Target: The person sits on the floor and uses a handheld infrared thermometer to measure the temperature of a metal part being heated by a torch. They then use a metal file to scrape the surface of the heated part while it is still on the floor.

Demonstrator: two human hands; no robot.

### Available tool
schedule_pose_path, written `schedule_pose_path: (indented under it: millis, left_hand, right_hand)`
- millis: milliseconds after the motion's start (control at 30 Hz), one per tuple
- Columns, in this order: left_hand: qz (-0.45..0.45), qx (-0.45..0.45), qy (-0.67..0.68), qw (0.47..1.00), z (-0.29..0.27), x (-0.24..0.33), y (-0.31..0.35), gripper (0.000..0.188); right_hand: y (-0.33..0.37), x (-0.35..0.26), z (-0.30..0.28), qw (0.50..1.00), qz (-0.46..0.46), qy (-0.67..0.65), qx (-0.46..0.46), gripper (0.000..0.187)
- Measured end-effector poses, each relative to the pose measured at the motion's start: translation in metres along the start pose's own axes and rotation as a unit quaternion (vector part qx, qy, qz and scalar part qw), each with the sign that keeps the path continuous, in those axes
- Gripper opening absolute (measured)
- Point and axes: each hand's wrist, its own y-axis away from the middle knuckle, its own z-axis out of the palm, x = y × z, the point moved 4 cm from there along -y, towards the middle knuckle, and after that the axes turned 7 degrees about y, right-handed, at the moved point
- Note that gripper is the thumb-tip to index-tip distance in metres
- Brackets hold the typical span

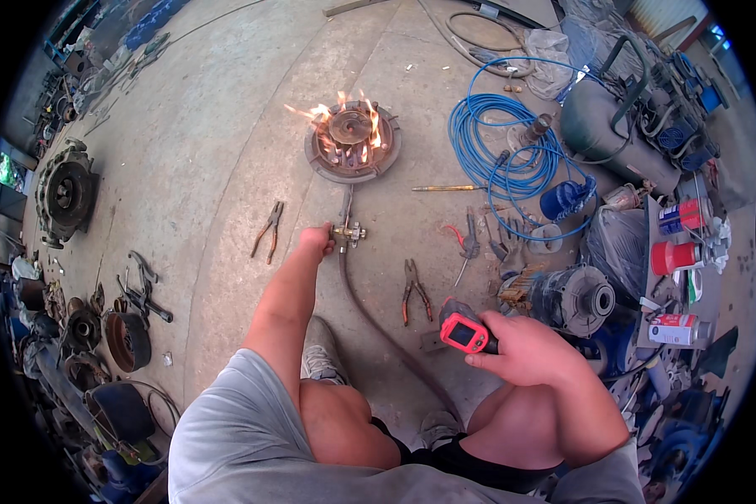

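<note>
The person's left arm stretches forward and slightly inward, elbow nearly straight, and the left hand [316,241] is curled with its fingers closed at the near side of a brass-coloured valve [350,234]; how firmly it grips is hard to tell. The right arm bends at the elbow over the right thigh, and the right hand [525,349] is wrapped around a red and black handheld meter [465,334], its small dark screen facing up.

The valve sits on the concrete floor's near side of a round burner [312,160], joined to it by a thin metal pipe [348,202]. Orange flames [375,133] lick around the burner's rough, ringed, rust-brown metal. A smooth brownish rubber hose [370,317] curves from the valve back between the person's shoes. Pliers with orange-brown handles [269,233] lie left of the valve on the grey, stained concrete floor [227,168]; a similar splayed pair [414,291] lies to its right, near the meter.
</note>
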Motion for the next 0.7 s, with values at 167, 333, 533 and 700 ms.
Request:
schedule_pose_path:
  millis: [167, 333, 533, 700]
  left_hand:
    - [-0.002, -0.001, -0.006, 1.000, 0.000, 0.001, 0.003, 0.043]
    - [-0.006, -0.003, -0.017, 1.000, -0.003, 0.002, 0.005, 0.043]
    - [0.013, 0.005, -0.040, 0.999, -0.010, -0.002, -0.004, 0.044]
    - [0.034, 0.006, -0.055, 0.998, -0.005, -0.002, -0.007, 0.045]
  right_hand:
    - [-0.001, 0.001, 0.000, 1.000, 0.000, 0.002, 0.001, 0.055]
    - [-0.001, 0.001, 0.000, 1.000, -0.006, 0.004, 0.004, 0.054]
    - [0.000, -0.001, -0.001, 1.000, -0.009, 0.006, 0.007, 0.054]
    - [0.003, 0.001, 0.000, 1.000, -0.006, 0.006, 0.011, 0.054]
